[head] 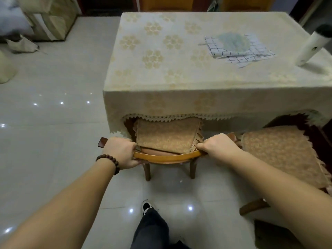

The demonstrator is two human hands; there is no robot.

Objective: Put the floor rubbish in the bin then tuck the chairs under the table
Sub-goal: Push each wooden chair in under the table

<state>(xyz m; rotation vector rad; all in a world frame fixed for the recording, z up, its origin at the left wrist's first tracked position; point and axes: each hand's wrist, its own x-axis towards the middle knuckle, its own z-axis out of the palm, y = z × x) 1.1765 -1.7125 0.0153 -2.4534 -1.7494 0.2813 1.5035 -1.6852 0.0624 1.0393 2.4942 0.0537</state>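
A wooden chair [167,156] with a gold-patterned seat cushion stands at the near side of the table [179,72], its seat partly under the lace-edged cream tablecloth. My left hand [120,152] grips the left end of the curved backrest. My right hand [218,145] grips its right end. A second chair [280,155] with the same cushion stands to the right, its seat mostly out from under the table.
On the table lie a checked cloth [239,46] and a white tube [314,45] at the right edge. Cardboard boxes and bags [46,20] sit on the tiled floor at the far left. My foot [147,206] is below the chair.
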